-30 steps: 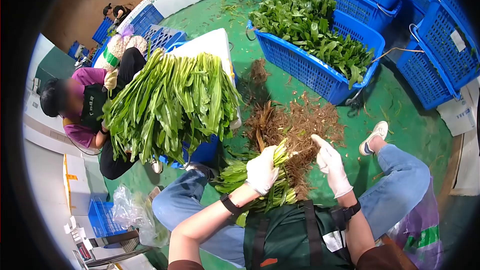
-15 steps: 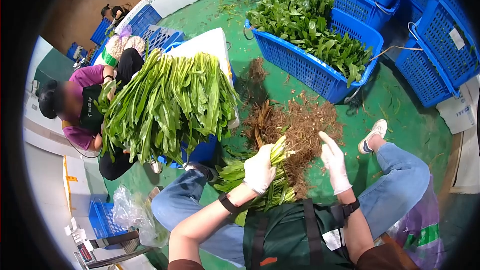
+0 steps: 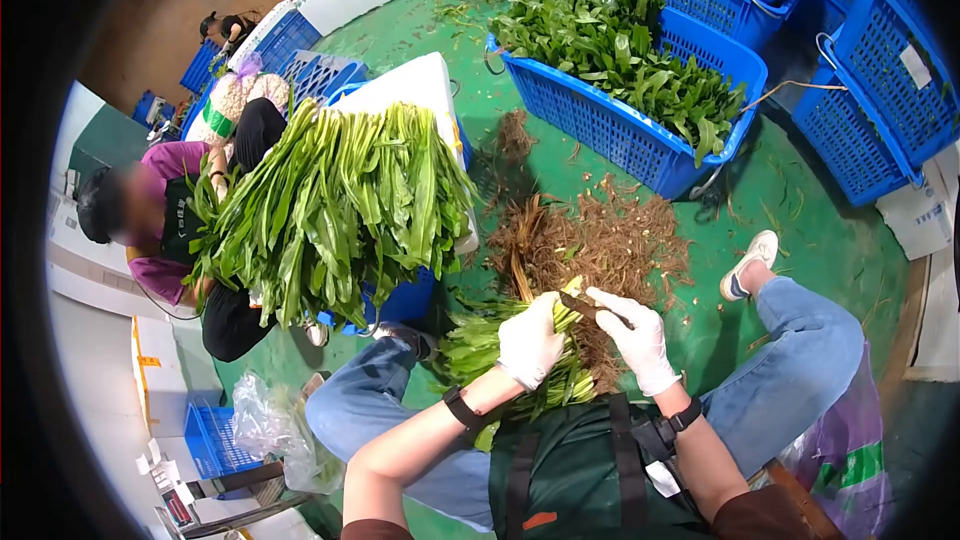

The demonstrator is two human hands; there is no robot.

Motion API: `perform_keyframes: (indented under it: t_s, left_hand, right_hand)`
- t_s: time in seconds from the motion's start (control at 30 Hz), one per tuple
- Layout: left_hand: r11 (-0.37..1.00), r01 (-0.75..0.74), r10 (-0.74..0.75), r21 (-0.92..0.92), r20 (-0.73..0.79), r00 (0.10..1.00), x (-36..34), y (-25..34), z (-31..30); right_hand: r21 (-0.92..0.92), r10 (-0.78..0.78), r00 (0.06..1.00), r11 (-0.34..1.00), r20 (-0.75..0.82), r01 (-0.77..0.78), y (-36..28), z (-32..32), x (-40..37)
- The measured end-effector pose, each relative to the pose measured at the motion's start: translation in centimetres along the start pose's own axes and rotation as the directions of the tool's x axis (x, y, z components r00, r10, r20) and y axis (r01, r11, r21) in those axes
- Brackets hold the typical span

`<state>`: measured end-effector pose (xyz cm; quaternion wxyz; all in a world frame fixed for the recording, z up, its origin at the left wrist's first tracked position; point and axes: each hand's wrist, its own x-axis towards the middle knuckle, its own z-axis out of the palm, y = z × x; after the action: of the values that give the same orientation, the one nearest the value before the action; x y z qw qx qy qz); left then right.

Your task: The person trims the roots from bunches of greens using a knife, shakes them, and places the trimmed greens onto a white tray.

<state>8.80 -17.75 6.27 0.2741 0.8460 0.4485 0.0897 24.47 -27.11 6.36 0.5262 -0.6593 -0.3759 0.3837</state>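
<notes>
My gloved left hand (image 3: 531, 342) is closed around a small bunch of leafy greens (image 3: 571, 290), whose pale stem ends stick out past the fingers. In my gloved right hand (image 3: 638, 342) is a knife with a dark blade (image 3: 582, 307), lying across those stem ends. Both hands are close together above my lap. Below them rests a heap of untrimmed greens (image 3: 475, 342), its brown roots (image 3: 600, 355) to the right. More cut brown roots (image 3: 620, 240) are spread over the floor just ahead.
Long greens (image 3: 335, 200) are stacked on a white box lid (image 3: 425, 80) at left. A blue crate (image 3: 600, 125) with leafy greens stands ahead, and stacked blue crates (image 3: 870, 100) are at right. A co-worker (image 3: 165, 210) sits at left; another person is farther back.
My right hand has moved left to the stem ends, and the knife blade now shows against them. My left hand has turned slightly and still grips the bunch.
</notes>
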Motion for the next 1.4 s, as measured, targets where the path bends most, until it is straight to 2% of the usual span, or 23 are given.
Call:
perform_keyframes:
  t_s: [0.07, 0.13, 0.17, 0.23, 0.27, 0.37, 0.43, 0.5, 0.53, 0.57, 0.6, 0.63, 0.7, 0.77, 0.83, 0.9, 1.03, 1.07, 1.13, 1.17, 1.27, 1.33, 1.4]
  left_hand:
    - [0.998, 0.006, -0.002, -0.069, 0.046, 0.999, 0.4, 0.5, -0.1]
    - [0.993, 0.013, -0.002, -0.117, 0.094, 0.996, 0.2, -0.3, 0.3]
    - [0.993, 0.011, 0.000, -0.116, 0.095, 0.995, -0.1, -0.4, 0.0]
    - [0.972, -0.069, 0.095, -0.223, 0.108, 0.990, -0.1, -0.3, -1.6]
    - [0.975, -0.009, 0.072, -0.222, 0.280, 0.957, 0.3, 0.1, -2.8]
    - [0.928, -0.008, 0.111, -0.373, 0.255, 0.960, 0.5, -0.5, -2.4]
    - [0.918, -0.068, 0.160, -0.392, 0.206, 0.965, 0.2, -1.2, -1.9]
    - [0.609, 0.283, 0.152, -0.741, 0.459, 0.875, 0.0, -1.1, -2.2]
    - [0.573, 0.425, 0.157, -0.701, 0.602, 0.783, 0.1, -1.0, -3.3]
    - [0.574, 0.424, 0.159, -0.701, 0.603, 0.782, 0.2, -0.8, -3.2]
    - [0.480, 0.488, 0.131, -0.729, 0.610, 0.781, 0.1, -0.8, -3.1]
    - [0.378, 0.547, 0.104, -0.747, 0.621, 0.777, -0.1, -0.8, -2.9]
    - [0.333, 0.540, 0.091, -0.773, 0.596, 0.798, -0.1, -0.5, -2.6]
    - [0.230, 0.635, 0.103, -0.737, 0.667, 0.738, 0.0, 0.1, -3.2]
    - [0.281, 0.678, 0.118, -0.680, 0.725, 0.678, 0.2, -1.0, -2.9]
    - [0.344, 0.672, 0.245, -0.656, 0.753, 0.611, 0.2, -1.4, -2.7]
    - [0.415, 0.699, 0.149, -0.582, 0.802, 0.578, 0.2, -0.8, -3.3]
    - [0.498, 0.637, 0.193, -0.588, 0.791, 0.580, 0.5, -1.0, -3.3]
    - [0.548, 0.578, 0.205, -0.605, 0.767, 0.608, 0.5, -0.7, -3.6]
    - [0.595, 0.516, 0.217, -0.616, 0.742, 0.634, 0.4, -0.5, -3.8]
    - [0.616, 0.538, 0.189, -0.575, 0.772, 0.607, 0.5, -0.4, -4.4]
    - [0.633, 0.538, 0.172, -0.557, 0.779, 0.604, 0.4, -0.4, -4.2]
    - [0.626, 0.499, 0.208, -0.599, 0.745, 0.633, 0.2, -0.9, -3.6]
  right_hand:
    - [0.085, 0.064, 0.998, 0.994, -0.017, -0.063, 1.8, 0.0, 0.6]
    - [0.124, -0.153, 0.962, 0.975, -0.228, 0.184, 4.6, -0.5, 1.5]
    - [0.205, -0.024, 0.912, 0.972, -0.410, 0.118, 8.7, -2.1, 3.1]
    - [0.551, 0.401, 0.860, 0.815, -0.315, -0.178, 7.8, -6.6, 2.6]
    - [0.549, 0.400, 0.860, 0.817, -0.317, -0.177, 5.7, -6.5, 2.4]
    - [0.467, 0.071, 0.997, 0.880, 0.044, -0.083, 0.4, -4.4, 1.8]
    - [0.391, 0.050, 0.982, 0.913, 0.182, -0.119, -0.9, -3.2, 1.4]
    - [0.412, 0.082, 0.971, 0.895, 0.224, -0.171, -1.1, -2.8, 1.2]
    - [0.329, 0.045, 0.975, 0.937, 0.217, -0.116, -1.1, -2.6, 1.2]
    - [0.242, 0.008, 0.977, 0.968, 0.213, -0.060, -1.1, -2.5, 1.2]
    - [0.214, 0.035, 0.971, 0.973, 0.237, -0.087, -1.4, -2.7, 1.1]
    - [0.215, 0.038, 0.971, 0.972, 0.236, -0.090, -1.5, -3.1, 1.1]
    - [0.232, 0.082, 0.954, 0.961, 0.288, -0.152, -1.4, -3.9, 1.2]
    - [0.202, 0.084, 0.932, 0.966, 0.352, -0.163, -1.1, -4.4, 1.2]
    - [0.171, 0.086, 0.906, 0.970, 0.415, -0.171, -1.6, -4.4, 1.3]
    - [0.226, 0.022, 0.876, 0.963, 0.481, -0.149, -2.6, -3.7, 1.3]
    - [0.314, -0.011, 0.860, 0.934, 0.510, -0.173, -1.1, -3.2, 1.4]
    - [0.313, -0.011, 0.860, 0.934, 0.510, -0.174, -0.7, -3.3, 1.4]
    - [0.354, 0.115, 0.780, 0.844, 0.615, -0.403, 0.3, -3.6, 1.4]
    - [0.354, 0.115, 0.779, 0.844, 0.616, -0.404, 0.6, -3.5, 1.3]
    - [0.392, 0.105, 0.795, 0.826, 0.597, -0.404, 0.5, -3.2, 1.1]
    - [0.290, 0.105, 0.848, 0.912, 0.519, -0.290, 0.3, -2.9, 0.9]
    - [0.303, 0.110, 0.871, 0.910, 0.478, -0.282, 1.3, -3.0, 0.9]
